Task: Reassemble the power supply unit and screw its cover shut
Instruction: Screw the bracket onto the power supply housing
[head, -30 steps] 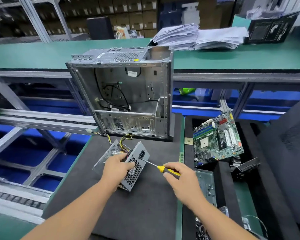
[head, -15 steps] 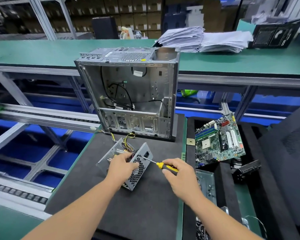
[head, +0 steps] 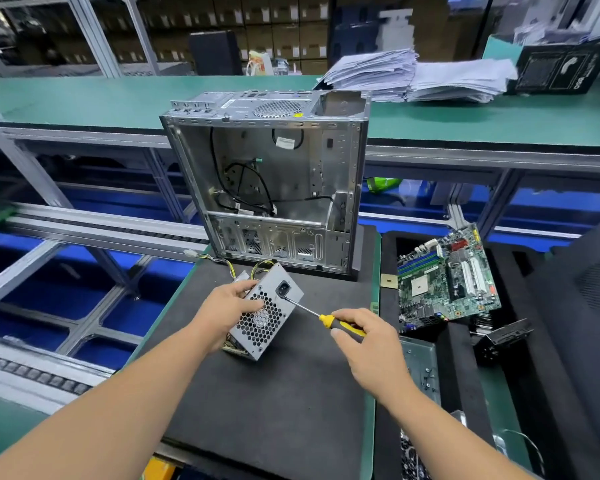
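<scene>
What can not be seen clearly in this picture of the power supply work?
Head view only:
- Screw under the screwdriver tip: too small to tell.
- Far side of the power supply unit: hidden by the left hand and its own body.
- Screwdriver handle end: covered by the right hand.
- Metal plate by the mat: partly behind the right forearm.

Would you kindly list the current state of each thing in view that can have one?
Power supply unit: tilted on the mat, gripped by left hand.
Screwdriver: held in right hand, tip at the unit's face beside the socket.
Computer case: upright, side open, loose cables inside.
Motherboard: out of the case, lying tilted in the tray.
</scene>
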